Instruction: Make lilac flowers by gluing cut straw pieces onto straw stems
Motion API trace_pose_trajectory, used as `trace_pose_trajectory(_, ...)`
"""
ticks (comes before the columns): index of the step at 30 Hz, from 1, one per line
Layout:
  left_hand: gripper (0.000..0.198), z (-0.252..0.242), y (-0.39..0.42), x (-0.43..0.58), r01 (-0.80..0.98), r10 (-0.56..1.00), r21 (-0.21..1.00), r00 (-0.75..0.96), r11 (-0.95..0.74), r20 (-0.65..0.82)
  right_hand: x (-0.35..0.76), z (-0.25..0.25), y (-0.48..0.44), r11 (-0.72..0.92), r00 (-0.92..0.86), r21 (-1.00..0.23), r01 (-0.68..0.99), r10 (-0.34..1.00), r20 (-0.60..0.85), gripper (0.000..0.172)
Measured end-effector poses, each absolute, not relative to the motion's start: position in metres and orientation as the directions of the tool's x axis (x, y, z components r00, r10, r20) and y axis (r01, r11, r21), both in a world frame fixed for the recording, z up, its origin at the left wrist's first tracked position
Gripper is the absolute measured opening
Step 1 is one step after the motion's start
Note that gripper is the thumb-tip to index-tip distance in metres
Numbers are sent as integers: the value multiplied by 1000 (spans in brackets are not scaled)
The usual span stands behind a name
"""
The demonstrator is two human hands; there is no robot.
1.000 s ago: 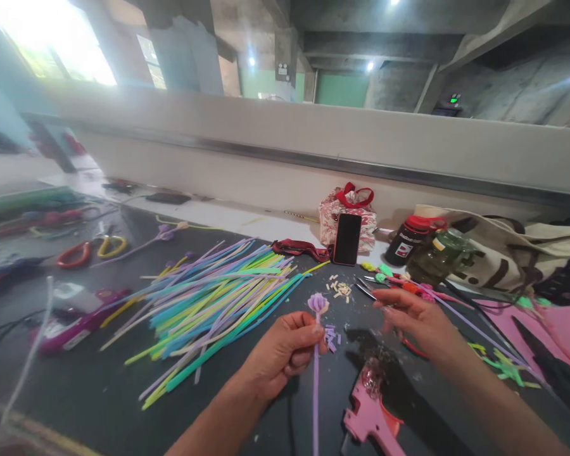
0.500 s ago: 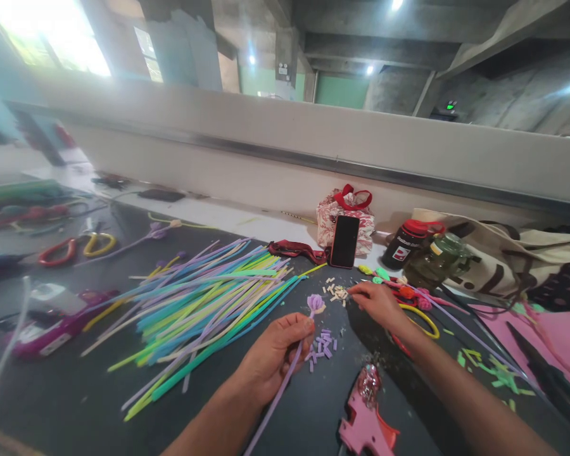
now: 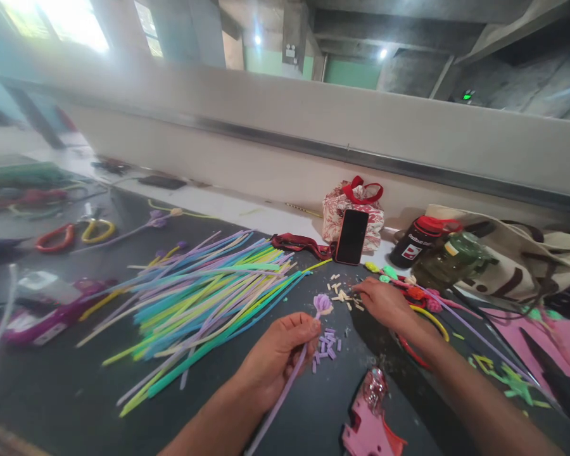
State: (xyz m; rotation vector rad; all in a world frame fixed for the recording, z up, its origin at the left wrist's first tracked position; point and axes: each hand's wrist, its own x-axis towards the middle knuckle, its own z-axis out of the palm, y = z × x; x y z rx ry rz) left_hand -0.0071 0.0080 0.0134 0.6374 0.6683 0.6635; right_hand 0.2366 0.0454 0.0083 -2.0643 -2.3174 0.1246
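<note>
My left hand (image 3: 285,358) pinches the stem of a purple pipe-cleaner flower (image 3: 322,304) just under its small head; the stem runs down towards the bottom edge. A cream piece shows at the right side of the flower head. My right hand (image 3: 384,307) reaches to the right side of a scatter of short cream pipe-cleaner pieces (image 3: 342,296). Its fingertips are drawn together there, and whatever they pinch is too small to make out. Short purple pieces (image 3: 329,344) lie on the dark table below the flower. Near the front rests a pink glue gun (image 3: 368,421).
Long pastel pipe cleaners (image 3: 204,291) spread across the left. A phone (image 3: 352,237) leans on a patterned bag (image 3: 335,206). Bottles (image 3: 411,244) and a canvas bag (image 3: 494,278) stand back right. Scissors (image 3: 54,238) and a purple glue gun (image 3: 52,316) lie far left.
The view has shifted slightly. My left hand keeps its hold on the flower. My right fingertips stay by the cream pieces, several of which have shifted and spread.
</note>
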Motion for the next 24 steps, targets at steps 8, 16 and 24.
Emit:
trace_pose_trajectory(8, 30, 11, 9, -6, -327, 738, 733, 582, 597, -342, 205, 0, 53, 224, -229, -116, 968, 973, -29, 20)
trace_pose_trajectory(16, 29, 11, 10, -7, -332, 738, 726, 577, 602, -349, 222, 1, 60, 165, -149, -428, 888, 986, 71, 13)
trace_pose_trajectory(24, 27, 6, 9, -4, -293, 732, 736, 565, 610, -381, 229, 14, 34, 95, -80, -738, 668, 995, 55, 13)
